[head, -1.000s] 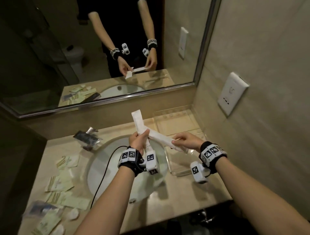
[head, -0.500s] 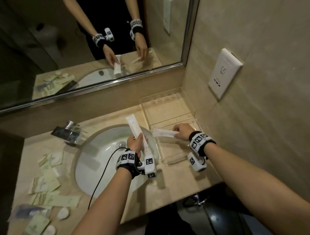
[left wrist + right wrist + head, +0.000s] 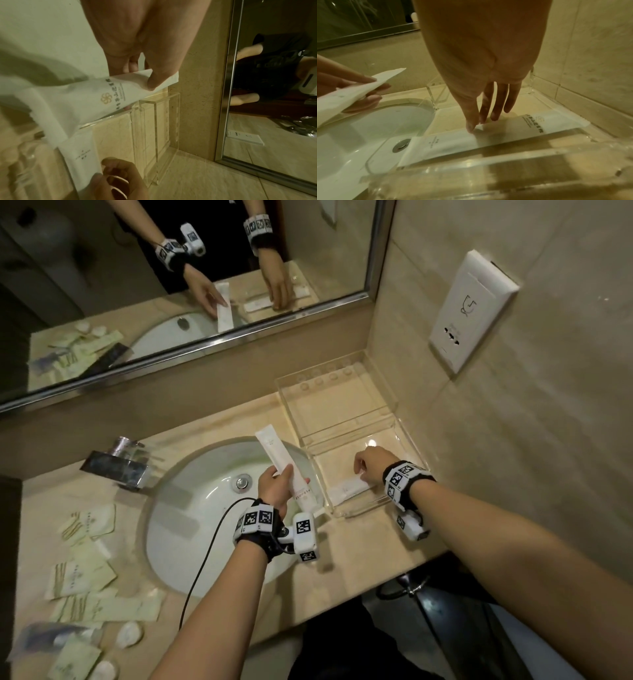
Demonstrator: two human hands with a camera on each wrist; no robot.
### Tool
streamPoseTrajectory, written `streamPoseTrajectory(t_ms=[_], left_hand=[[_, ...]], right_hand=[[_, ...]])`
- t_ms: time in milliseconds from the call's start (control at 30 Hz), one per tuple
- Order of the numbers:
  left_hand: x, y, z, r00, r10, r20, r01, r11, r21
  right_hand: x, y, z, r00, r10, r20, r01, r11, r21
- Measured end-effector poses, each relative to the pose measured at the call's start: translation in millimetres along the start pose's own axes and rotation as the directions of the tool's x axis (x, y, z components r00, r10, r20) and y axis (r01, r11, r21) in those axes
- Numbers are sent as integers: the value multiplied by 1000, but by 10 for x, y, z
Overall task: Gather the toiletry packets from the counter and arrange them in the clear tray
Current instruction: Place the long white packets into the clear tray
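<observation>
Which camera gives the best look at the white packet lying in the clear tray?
The right wrist view: the packet in the tray lies there nearly full length under the right hand. The head view shows it small; the left wrist view shows only part.

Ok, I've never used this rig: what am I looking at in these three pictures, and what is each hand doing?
These are a person's bare hands wearing wrist cameras. The wide picture comes from a head camera looking down at a bathroom counter; the others look along each hand. The left hand grips a long white packet over the sink. The right hand, fingers straight, touches a second white packet lying flat in the clear tray. Pale green packets wait left of the sink.
</observation>
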State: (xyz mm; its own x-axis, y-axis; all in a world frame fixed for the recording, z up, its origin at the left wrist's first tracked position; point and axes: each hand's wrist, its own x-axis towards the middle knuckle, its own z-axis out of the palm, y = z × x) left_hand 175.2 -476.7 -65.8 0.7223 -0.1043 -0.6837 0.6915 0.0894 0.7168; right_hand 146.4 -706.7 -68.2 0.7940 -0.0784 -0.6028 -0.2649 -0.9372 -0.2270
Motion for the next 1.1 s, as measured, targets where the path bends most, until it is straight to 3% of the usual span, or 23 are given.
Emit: streamPoseTrajectory(t_ms=[467,600,667,767,900,1000,1100], left_hand=[[-39,49,70,997,77,-19,-77,997,-27],[-102,139,149,993,92,73,-86,993,-77],[-135,186,224,989,101,106,-90,991,-97],[-165,235,349,977,107,184,-85,988,-126],[-145,207,429,965,118,234,-90,988,-124],[-65,127,431,981,138,133,-138,990,-3],[19,22,409,975,222,-24,-206,937,283]], right_hand=[[-35,112,119,999,33,-36,-26,983,180],[-54,-29,-107,976,-33,-216,139,856,499],[-111,-124,-288,969,-141,-204,234,790,566],[-156,-172,-481,956,-269,-120,292,817,497],[-163,-86,-532,954,-244,-175,298,847,441],[-171,73,-509,971,-133,-199,195,921,338],[-176,257,-426,991,-45,-128,67,983,170]])
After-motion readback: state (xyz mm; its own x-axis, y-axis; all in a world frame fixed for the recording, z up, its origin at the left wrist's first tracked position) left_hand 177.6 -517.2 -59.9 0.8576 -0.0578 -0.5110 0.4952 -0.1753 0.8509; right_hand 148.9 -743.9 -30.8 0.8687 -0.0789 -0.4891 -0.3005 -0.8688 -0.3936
